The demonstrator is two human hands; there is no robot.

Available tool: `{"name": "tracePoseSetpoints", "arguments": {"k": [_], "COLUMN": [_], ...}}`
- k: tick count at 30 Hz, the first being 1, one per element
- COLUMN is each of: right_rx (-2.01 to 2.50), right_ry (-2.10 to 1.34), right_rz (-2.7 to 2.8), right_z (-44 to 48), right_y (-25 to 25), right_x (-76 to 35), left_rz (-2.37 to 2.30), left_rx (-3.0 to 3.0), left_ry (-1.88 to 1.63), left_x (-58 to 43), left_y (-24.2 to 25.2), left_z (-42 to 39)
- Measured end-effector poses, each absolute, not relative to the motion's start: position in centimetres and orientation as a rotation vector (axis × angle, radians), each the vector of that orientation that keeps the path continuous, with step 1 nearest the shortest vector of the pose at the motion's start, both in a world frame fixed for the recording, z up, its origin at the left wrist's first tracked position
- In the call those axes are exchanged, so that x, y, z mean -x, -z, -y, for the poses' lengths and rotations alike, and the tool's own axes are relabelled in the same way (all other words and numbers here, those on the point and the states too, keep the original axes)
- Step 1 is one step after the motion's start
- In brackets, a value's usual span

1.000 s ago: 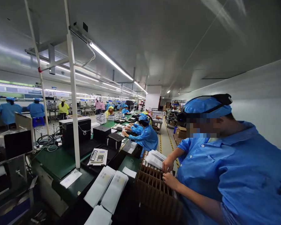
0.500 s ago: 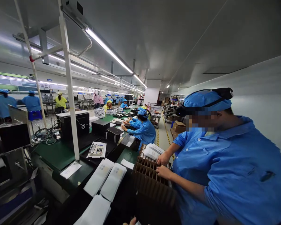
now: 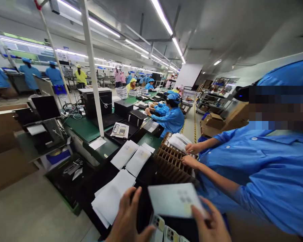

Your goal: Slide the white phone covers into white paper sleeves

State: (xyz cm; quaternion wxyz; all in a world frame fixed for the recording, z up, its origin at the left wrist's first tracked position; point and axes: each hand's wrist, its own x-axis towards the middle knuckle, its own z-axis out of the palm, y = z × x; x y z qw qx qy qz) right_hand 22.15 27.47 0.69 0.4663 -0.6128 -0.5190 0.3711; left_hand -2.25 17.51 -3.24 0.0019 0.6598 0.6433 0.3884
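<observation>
My right hand [image 3: 213, 222] is closed on the edge of a flat white sheet [image 3: 170, 200] with faint grey dots and a yellowish patch. The sheet is tilted and somewhat blurred. To its left, my left hand [image 3: 130, 215] has its fingers apart and holds nothing I can see. By my left thumb, low in the view, are several phone-shaped pieces [image 3: 171, 232] with camera openings. Beyond my left hand lies a loose white stack [image 3: 114, 195], and farther off two more white stacks [image 3: 125, 154] with similar faint marks.
At the right a co-worker in a blue smock [image 3: 262, 174] has both hands at a brown divided box [image 3: 173, 158] holding white pieces. A calculator [image 3: 120, 130] rests on the green bench [image 3: 84, 129]. A white post [image 3: 92, 67] rises from it. Below left stands a black tray [image 3: 65, 181].
My view has swung left and down. Both my hands have come up into view, the right one with the white sheet. The co-worker's hands stay at the divided box.
</observation>
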Motion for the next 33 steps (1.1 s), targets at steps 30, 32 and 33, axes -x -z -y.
{"name": "tracePoseSetpoints", "arguments": {"k": [30,32,33], "right_rx": [1.498,1.572,1.622], "right_ry": [-0.672,-0.687,-0.705], "right_rz": [1.63,1.538,1.494], "right_z": [-36.2,-33.8,-32.8], "right_y": [5.5,7.2,8.2], "right_x": [-6.3,-8.3,-9.1], "left_rz": [-1.671,-1.629,-1.616], "left_rx": [-2.511,-2.558,-2.573], "left_ry": [-0.273,-0.277,-0.284], "left_x": [22.7,23.2,23.5], "left_y": [8.0,8.0,8.0], "left_z": [-33.5,-34.7,-35.3]}}
